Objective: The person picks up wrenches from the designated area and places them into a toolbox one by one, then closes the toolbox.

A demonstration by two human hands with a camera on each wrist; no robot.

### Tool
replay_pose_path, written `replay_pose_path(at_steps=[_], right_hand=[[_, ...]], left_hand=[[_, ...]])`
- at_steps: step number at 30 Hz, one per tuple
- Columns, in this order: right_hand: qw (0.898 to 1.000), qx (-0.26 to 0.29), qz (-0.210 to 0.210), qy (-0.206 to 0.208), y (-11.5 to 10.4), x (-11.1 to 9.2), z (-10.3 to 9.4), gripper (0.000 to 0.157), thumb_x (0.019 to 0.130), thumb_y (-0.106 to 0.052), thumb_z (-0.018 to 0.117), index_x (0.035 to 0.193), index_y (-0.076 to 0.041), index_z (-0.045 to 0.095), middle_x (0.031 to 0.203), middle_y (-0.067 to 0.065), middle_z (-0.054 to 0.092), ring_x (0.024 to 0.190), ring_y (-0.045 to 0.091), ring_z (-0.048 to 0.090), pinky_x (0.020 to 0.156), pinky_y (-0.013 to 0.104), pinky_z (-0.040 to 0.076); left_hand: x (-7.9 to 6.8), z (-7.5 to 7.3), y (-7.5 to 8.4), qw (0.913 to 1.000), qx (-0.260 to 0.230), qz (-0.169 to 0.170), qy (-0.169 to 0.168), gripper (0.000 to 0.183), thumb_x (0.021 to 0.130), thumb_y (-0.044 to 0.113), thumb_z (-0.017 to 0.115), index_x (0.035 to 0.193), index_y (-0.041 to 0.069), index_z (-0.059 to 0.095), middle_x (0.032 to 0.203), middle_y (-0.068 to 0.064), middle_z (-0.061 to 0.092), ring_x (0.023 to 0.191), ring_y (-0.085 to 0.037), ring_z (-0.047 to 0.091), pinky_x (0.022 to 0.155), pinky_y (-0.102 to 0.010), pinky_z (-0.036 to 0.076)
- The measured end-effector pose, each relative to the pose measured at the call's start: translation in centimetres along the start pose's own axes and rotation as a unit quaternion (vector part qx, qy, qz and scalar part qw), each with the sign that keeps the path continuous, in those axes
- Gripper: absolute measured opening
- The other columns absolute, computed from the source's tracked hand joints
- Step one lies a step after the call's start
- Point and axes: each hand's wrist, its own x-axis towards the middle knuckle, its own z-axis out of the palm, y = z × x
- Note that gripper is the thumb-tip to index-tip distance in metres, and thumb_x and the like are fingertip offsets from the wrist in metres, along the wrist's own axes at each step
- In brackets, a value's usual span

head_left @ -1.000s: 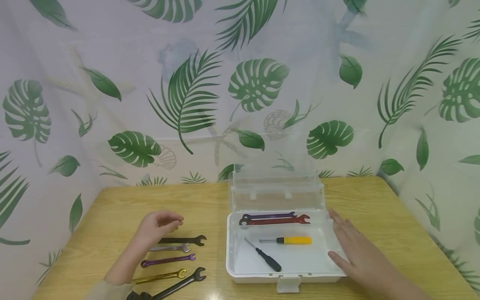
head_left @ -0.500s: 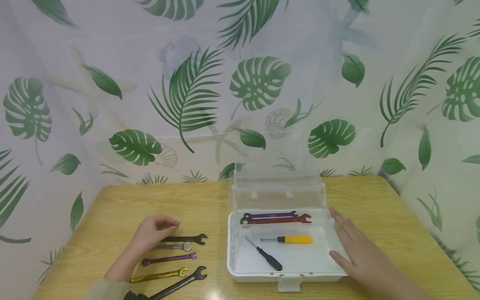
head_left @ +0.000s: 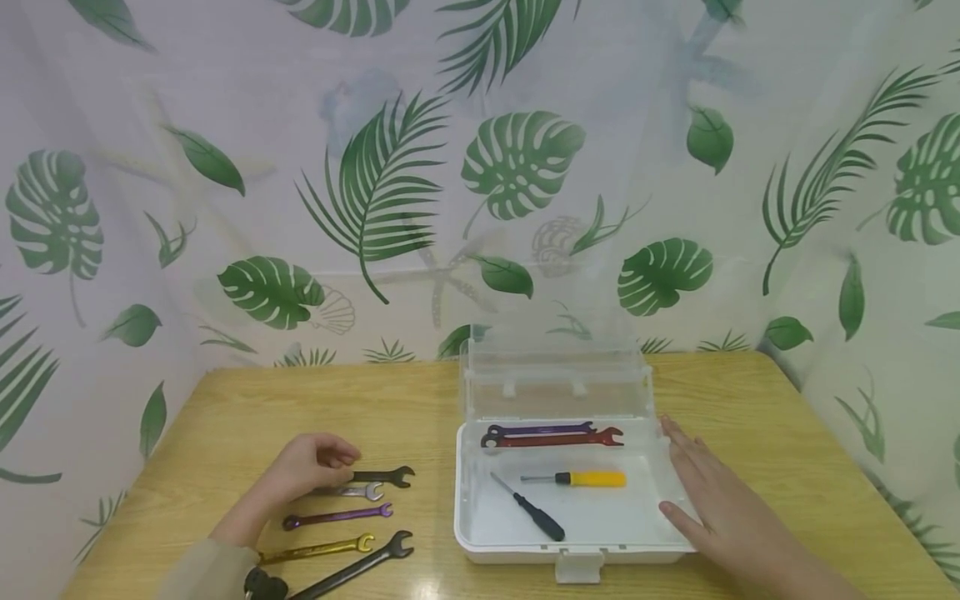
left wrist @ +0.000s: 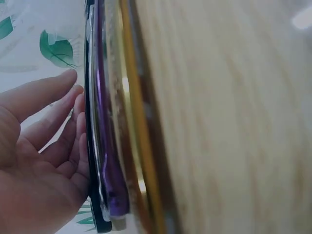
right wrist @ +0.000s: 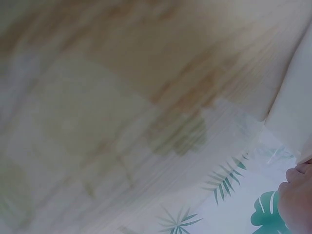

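Note:
My left hand (head_left: pixel 315 463) is over the left end of a black wrench (head_left: pixel 385 476), hiding that part. In the left wrist view its fingers (left wrist: pixel 78 122) are loosely bent right beside the black wrench (left wrist: pixel 92 195), with the thumb apart from it. Below that wrench lie a silver wrench (head_left: pixel 366 492), a purple wrench (head_left: pixel 341 517), a gold wrench (head_left: pixel 322 550) and a larger dark wrench (head_left: pixel 360 572). My right hand (head_left: pixel 723 517) rests with straight fingers along the right side of a white toolbox (head_left: pixel 480 553).
The toolbox's clear lid (head_left: pixel 555 392) stands raised at the back. Inside lie a blue-purple wrench (head_left: pixel 540 430), a red wrench (head_left: pixel 562 439), a yellow screwdriver (head_left: pixel 598 479) and a black screwdriver (head_left: pixel 542 520). A leaf-print curtain (head_left: pixel 525 283) hangs behind the wooden table (head_left: pixel 315 400).
My left hand has lowered toward the black wrench, now covering more of its left end. The right hand stays at the toolbox.

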Motion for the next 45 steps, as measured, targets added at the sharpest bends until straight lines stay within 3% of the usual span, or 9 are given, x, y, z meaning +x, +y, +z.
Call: replay_pose_path(at_steps=[11,21,26,42,45], right_hand=[[1.000,0.000,-0.014,0.018,0.14,0.00,0.27,0.080,0.104,-0.039,0.065,0.163,0.005,0.032,0.178,0.014,0.021,0.153,0.038,0.038,0.120,0.004,-0.015],[0.999,0.001,-0.023,0.035,0.40,0.02,0.40,0.079,0.103,-0.036,0.067,0.161,0.006,0.034,0.178,0.014,0.022,0.159,0.033,0.034,0.121,0.005,-0.013],[1.000,0.009,-0.013,0.021,0.35,0.09,0.21,0.080,0.103,-0.038,0.066,0.161,0.006,0.033,0.177,0.015,0.023,0.150,0.043,0.042,0.118,0.003,-0.015],[0.998,0.031,0.033,-0.033,-0.22,0.13,-0.21,0.085,0.107,-0.045,0.059,0.168,0.000,0.020,0.180,0.011,0.012,0.156,0.041,0.032,0.111,0.000,-0.018],[0.999,0.026,0.027,-0.026,-0.19,0.09,-0.20,0.085,0.107,-0.044,0.060,0.168,0.000,0.020,0.180,0.011,0.012,0.157,0.039,0.032,0.113,0.001,-0.018]], left_hand=[[0.24,-0.32,-0.52,0.9990,0.018,0.033,-0.023,0.026,0.087,-0.003,0.083,0.112,-0.004,0.076,0.100,-0.012,0.073,0.088,-0.015,0.061,0.073,-0.020,0.054],[0.54,-0.37,-0.55,0.9969,0.044,0.059,-0.030,0.014,0.088,0.000,0.083,0.101,-0.001,0.078,0.092,-0.007,0.073,0.080,-0.013,0.060,0.069,-0.021,0.052],[0.50,-0.26,-0.41,0.9956,0.058,0.065,-0.034,0.012,0.088,0.000,0.083,0.099,-0.001,0.079,0.090,-0.006,0.073,0.080,-0.011,0.059,0.070,-0.021,0.052],[0.32,-0.07,-0.56,0.9928,0.083,0.079,-0.035,0.012,0.087,0.000,0.082,0.098,0.001,0.078,0.090,-0.004,0.069,0.079,-0.010,0.056,0.069,-0.021,0.050],[0.28,-0.10,-0.44,0.9926,0.084,0.079,-0.036,0.012,0.087,0.000,0.082,0.098,0.001,0.077,0.091,-0.004,0.069,0.080,-0.011,0.056,0.069,-0.022,0.050]])
